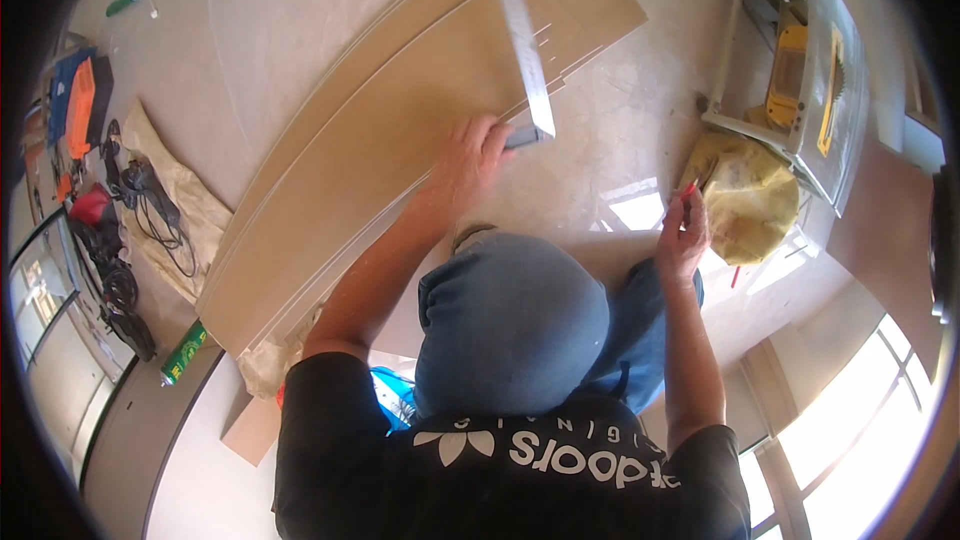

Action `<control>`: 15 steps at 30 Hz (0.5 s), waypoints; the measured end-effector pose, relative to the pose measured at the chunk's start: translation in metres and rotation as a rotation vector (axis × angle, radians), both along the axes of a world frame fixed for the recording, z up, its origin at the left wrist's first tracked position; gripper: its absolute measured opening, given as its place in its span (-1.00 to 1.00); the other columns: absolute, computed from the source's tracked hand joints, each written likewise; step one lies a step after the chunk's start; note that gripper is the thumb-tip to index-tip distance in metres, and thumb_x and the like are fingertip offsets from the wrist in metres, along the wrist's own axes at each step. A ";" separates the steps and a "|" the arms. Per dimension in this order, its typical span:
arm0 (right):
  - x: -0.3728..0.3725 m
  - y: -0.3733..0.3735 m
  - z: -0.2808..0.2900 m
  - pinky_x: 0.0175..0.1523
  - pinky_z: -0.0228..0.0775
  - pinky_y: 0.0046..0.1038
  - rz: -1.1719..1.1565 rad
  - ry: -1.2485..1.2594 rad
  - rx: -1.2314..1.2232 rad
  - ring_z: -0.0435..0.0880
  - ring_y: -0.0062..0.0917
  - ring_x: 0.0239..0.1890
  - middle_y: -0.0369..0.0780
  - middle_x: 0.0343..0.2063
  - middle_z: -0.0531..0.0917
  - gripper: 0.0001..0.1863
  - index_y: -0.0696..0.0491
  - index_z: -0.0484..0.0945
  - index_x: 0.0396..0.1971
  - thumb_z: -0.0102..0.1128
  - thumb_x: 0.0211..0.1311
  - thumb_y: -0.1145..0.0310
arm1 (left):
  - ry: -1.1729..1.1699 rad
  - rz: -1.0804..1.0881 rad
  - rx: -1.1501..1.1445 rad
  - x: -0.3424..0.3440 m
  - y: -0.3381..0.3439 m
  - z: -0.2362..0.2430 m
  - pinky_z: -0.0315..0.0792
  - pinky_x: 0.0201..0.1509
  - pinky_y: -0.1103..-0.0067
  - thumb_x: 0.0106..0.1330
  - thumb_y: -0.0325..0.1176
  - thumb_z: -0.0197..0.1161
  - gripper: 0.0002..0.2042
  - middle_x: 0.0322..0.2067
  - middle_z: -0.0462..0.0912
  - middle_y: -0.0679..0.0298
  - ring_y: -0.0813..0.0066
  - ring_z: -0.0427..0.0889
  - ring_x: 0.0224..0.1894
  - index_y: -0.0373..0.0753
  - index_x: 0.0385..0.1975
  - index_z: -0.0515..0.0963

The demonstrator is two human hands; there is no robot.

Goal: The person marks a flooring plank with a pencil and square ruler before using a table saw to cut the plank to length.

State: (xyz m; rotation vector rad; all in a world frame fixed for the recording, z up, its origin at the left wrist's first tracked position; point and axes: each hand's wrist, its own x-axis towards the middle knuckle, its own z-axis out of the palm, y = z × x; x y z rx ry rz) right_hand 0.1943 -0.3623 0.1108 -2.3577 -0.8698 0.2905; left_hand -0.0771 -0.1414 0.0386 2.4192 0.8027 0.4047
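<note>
My left hand (pixel 468 165) grips the short grey stock of a carpenter's square (pixel 527 55). The square's long metal blade points away from me above the brown boards and looks smeared at its far end. Those long boards (pixel 390 100) lie stacked on the floor, fanned unevenly. Off to the right, my right hand (pixel 685 235) is closed around a thin red pencil (pixel 690 188), its fingers pinched near the upper end. That hand is raised beside my bent knee, close to a yellowish bag (pixel 750 200).
A table saw (pixel 815 90) with yellow parts stands on its side at the right. On the left are a corded power tool (pixel 150 190) on brown paper, an orange case (pixel 85 100) and a green tube (pixel 183 352). Another green tube (pixel 125 2) lies at the far left.
</note>
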 end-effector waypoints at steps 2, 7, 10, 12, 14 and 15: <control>-0.007 0.002 -0.004 0.05 0.59 -0.30 0.030 -0.014 -0.006 0.76 -0.15 -0.08 0.04 -0.11 0.74 -0.70 0.26 0.59 0.05 0.23 0.39 0.44 | 0.007 0.115 -0.014 0.012 0.004 -0.005 0.47 0.05 0.32 0.20 -0.28 0.47 -0.65 -0.12 0.55 0.16 0.11 0.54 -0.03 -0.21 -0.05 0.59; -0.021 0.001 -0.003 0.05 0.59 -0.28 0.110 0.018 -0.032 0.75 -0.14 -0.07 0.05 -0.11 0.74 -0.74 0.25 0.58 0.02 0.20 0.40 0.49 | -0.003 0.250 0.008 0.023 0.000 -0.022 0.45 0.01 0.29 0.19 -0.29 0.49 -0.66 -0.16 0.56 0.16 0.09 0.53 -0.11 -0.19 -0.09 0.57; -0.025 0.002 0.000 0.01 0.60 -0.30 0.113 0.112 -0.059 0.77 -0.18 -0.14 0.00 -0.18 0.75 -0.73 0.23 0.57 0.04 0.15 0.43 0.46 | -0.046 0.295 -0.020 0.025 -0.001 -0.028 0.44 -0.02 0.27 0.17 -0.28 0.50 -0.69 -0.20 0.56 0.17 0.08 0.53 -0.13 -0.18 -0.15 0.57; -0.028 0.004 0.000 -0.02 0.61 -0.31 0.101 0.164 -0.086 0.78 -0.21 -0.18 -0.02 -0.23 0.75 -0.73 0.22 0.57 0.05 0.13 0.45 0.44 | -0.032 0.302 -0.026 0.027 0.001 -0.029 0.44 -0.03 0.27 0.16 -0.28 0.51 -0.68 -0.22 0.56 0.17 0.08 0.53 -0.14 -0.18 -0.17 0.56; -0.030 0.006 0.001 -0.09 0.61 -0.35 0.142 0.163 -0.090 0.78 -0.30 -0.23 -0.07 -0.31 0.75 -0.72 0.18 0.56 0.08 0.08 0.49 0.41 | -0.033 0.312 -0.026 0.029 0.004 -0.027 0.44 -0.04 0.28 0.14 -0.27 0.52 -0.67 -0.23 0.56 0.17 0.08 0.53 -0.14 -0.18 -0.19 0.55; -0.031 0.007 0.000 -0.09 0.61 -0.35 0.137 0.178 -0.098 0.78 -0.30 -0.23 -0.07 -0.31 0.75 -0.72 0.18 0.56 0.08 0.08 0.49 0.41 | -0.011 0.304 -0.041 0.029 0.006 -0.024 0.43 -0.02 0.27 0.13 -0.27 0.53 -0.64 -0.19 0.56 0.17 0.08 0.53 -0.12 -0.18 -0.14 0.55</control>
